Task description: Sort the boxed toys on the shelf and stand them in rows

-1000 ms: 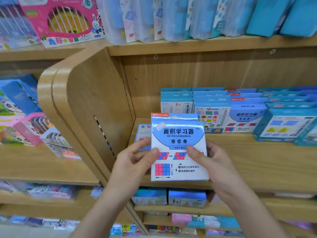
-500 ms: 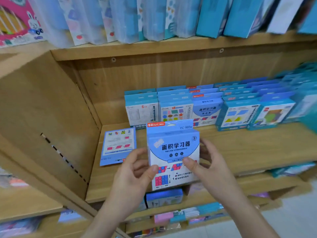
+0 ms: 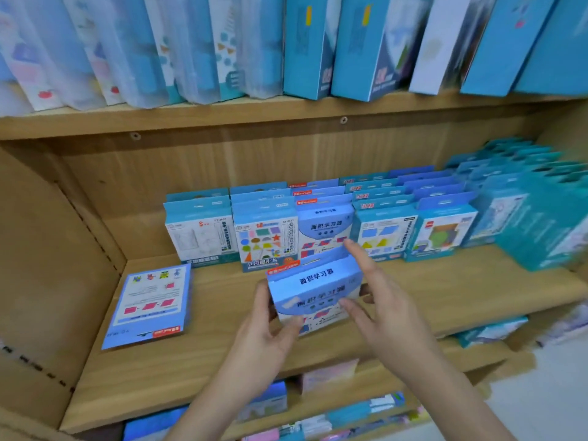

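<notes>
The person holds a blue and white box [image 3: 315, 281] in both hands over the front middle of the wooden shelf [image 3: 445, 297]. The box tilts with its top leaning away toward the back, so its top flap and printed front both show. Whether its bottom edge touches the shelf cannot be told.

The left hand [image 3: 267, 338] has its grip on the box's lower left corner, thumb pressed on the front and fingers wrapped behind. The right hand [image 3: 381, 307] holds the right side, thumb on the front and fingers curled behind, while its first finger stretches up along the edge toward the back rows.

Just behind the held box, a row of boxes with the same print [image 3: 324, 230] stands upright, facing front. To its left stand a row with coloured shapes [image 3: 265, 243] and a row of mostly white boxes [image 3: 200, 237]. To its right stand a row showing triangles [image 3: 381, 237], then another blue row [image 3: 442, 233], then taller teal boxes [image 3: 525, 224] at the right end. All these rows run back to the rear wall.

Near the front left corner of the shelf, one flat box [image 3: 149, 307] lies on its face, back panel up, well apart from the rows.

Tall blue boxes [image 3: 318, 46] stand packed on the shelf above. Blurred packages [image 3: 327, 374] lie on the shelf below.
</notes>
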A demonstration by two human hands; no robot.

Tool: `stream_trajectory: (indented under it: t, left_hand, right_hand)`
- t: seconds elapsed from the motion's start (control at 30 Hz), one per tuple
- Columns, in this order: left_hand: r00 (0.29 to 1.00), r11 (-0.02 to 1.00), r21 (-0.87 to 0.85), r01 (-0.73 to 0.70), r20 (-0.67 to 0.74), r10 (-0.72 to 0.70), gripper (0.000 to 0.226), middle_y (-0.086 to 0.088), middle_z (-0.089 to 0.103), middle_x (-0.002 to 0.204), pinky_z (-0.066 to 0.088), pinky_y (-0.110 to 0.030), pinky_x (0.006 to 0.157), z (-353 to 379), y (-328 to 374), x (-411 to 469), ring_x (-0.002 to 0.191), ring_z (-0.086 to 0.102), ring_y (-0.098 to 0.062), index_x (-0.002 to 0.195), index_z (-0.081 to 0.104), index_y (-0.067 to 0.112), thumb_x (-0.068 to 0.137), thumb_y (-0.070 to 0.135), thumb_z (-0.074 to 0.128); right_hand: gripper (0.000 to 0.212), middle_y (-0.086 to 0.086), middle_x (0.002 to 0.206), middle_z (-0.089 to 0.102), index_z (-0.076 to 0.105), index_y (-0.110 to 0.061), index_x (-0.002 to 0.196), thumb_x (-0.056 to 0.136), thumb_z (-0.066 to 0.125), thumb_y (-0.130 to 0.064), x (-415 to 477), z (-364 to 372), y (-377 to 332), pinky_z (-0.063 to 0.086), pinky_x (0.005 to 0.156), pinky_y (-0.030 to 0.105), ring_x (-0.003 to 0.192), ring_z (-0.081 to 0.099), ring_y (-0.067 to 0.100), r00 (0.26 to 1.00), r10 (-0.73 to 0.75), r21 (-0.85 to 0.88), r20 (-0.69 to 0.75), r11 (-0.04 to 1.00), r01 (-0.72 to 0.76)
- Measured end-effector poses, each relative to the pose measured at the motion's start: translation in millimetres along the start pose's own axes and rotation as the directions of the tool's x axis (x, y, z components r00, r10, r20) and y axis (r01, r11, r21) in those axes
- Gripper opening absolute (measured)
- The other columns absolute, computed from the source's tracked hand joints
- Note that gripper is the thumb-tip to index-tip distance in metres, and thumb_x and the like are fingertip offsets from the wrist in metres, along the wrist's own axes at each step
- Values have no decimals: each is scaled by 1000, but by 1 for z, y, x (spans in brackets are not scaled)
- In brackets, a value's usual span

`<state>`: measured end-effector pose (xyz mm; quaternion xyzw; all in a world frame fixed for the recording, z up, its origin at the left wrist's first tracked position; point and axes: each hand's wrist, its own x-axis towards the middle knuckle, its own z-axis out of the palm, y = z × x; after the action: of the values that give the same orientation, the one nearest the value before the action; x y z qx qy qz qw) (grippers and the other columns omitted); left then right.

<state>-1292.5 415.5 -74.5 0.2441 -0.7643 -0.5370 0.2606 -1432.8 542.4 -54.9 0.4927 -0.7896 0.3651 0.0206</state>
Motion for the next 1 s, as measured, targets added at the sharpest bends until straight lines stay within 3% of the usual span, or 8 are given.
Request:
stream_trajectory:
  t: [0.13, 0.27, 0.37, 0.5, 0.67, 0.83, 0.9, 1.0]
  left_hand:
    - [988, 998, 56, 30, -154, -21, 47, 37, 62, 96, 39, 2, 70, 19, 8, 33, 91, 53, 25, 110, 47, 42, 85, 9, 68]
    - [964, 997, 67, 43, -263, -24, 44, 26, 58, 103, 40, 2, 68, 33, 2, 75, 90, 54, 21, 116, 47, 30, 87, 0, 62]
    - [949, 986, 140, 89, -314, -40, 43, 21, 58, 105, 51, -21, 86, 43, -10, 101, 103, 58, -2, 113, 46, 32, 87, 3, 63]
    - [942, 982, 143, 122, -328, -70, 45, 13, 61, 112, 53, -39, 91, 56, -22, 122, 110, 58, -12, 116, 43, 31, 86, 4, 65]
    - [922, 976, 198, 93, -387, -10, 53, 23, 56, 101, 44, -3, 73, 68, -26, 132, 97, 58, -2, 119, 44, 26, 81, 0, 70]
    - [867, 932, 360, 38, -476, 149, 91, 4, 40, 122, 46, -14, 84, 75, -31, 132, 106, 47, 1, 141, 30, 27, 70, -2, 79]
    - [844, 850, 526, -16, -449, 294, 98, -5, 39, 126, 52, -27, 84, 72, -29, 132, 109, 46, -7, 140, 28, 35, 67, -1, 81]
    - [840, 565, 825, 26, -325, 435, 87, -13, 37, 135, 49, -50, 88, 67, -23, 135, 116, 38, -32, 135, 40, 33, 63, 17, 87]
  right_hand:
    - [85, -6, 131, 51, 4, -54, 142, 88, 62, -23, 30, -11, 39, 49, 84, 35, 107, 55, 15, 997, -55, -35, -60, 998, 53]
    - [80, 8, 144, 37, 18, -35, 148, 85, 63, -18, 77, -23, 87, 43, 97, 48, 128, 34, 32, 996, -38, -343, -78, 939, 9]
    - [83, 10, 154, 20, 14, -44, 147, 84, 62, -19, 96, -16, 103, 39, 101, 52, 140, 17, 34, 999, 34, -495, 30, 869, -14]
    - [88, 11, 152, 26, 34, -48, 138, 67, 73, -14, 105, 0, 112, 43, 91, 54, 137, 26, 38, 998, 37, -565, 53, 825, 0]
    - [80, 13, 150, 32, 43, -43, 133, 65, 74, -14, 106, 2, 129, 46, 87, 54, 131, 37, 41, 999, -34, -583, 19, 811, 39]
    - [84, 13, 143, 42, 38, -41, 139, 67, 73, -14, 109, -12, 133, 52, 78, 50, 120, 49, 39, 991, -133, -551, 10, 827, 116]
    - [84, 13, 140, 45, 31, -37, 144, 73, 70, -15, 112, -25, 136, 51, 80, 49, 116, 52, 37, 986, -169, -506, -10, 851, 141]
    - [78, 14, 139, 45, 35, -30, 143, 76, 73, -23, 122, -42, 146, 45, 86, 51, 123, 44, 34, 983, -169, -511, -65, 852, 113]
